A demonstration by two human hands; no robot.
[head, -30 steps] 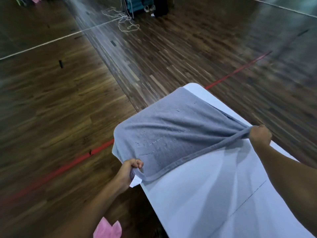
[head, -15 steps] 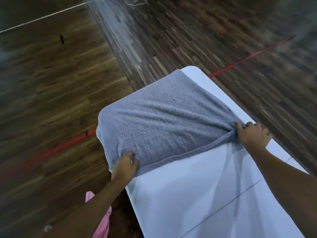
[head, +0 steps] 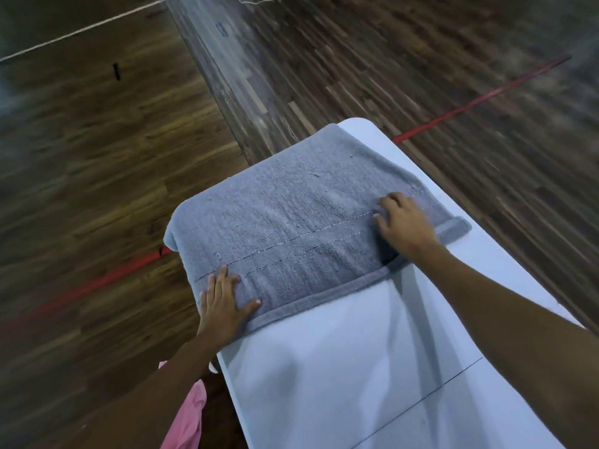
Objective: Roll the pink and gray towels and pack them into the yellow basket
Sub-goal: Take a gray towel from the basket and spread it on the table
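Note:
The gray towel (head: 301, 218) lies spread flat over the far end of the white table (head: 372, 367), its left side draping over the table's edge. My left hand (head: 223, 303) rests flat on the towel's near left corner, fingers apart. My right hand (head: 405, 225) presses palm down on the towel's right part, fingers spread, holding nothing. A piece of pink towel (head: 188, 419) shows below the table's left edge, under my left forearm. The yellow basket is out of view.
Dark wooden floor (head: 97, 157) surrounds the table, crossed by a red line (head: 479, 98) and a white line (head: 81, 30). The table's near part carries a thin dark seam (head: 421, 400).
Both hands let go of the towel's near edge, which they held pulled taut. The towel now lies flat, and both palms rest open on it.

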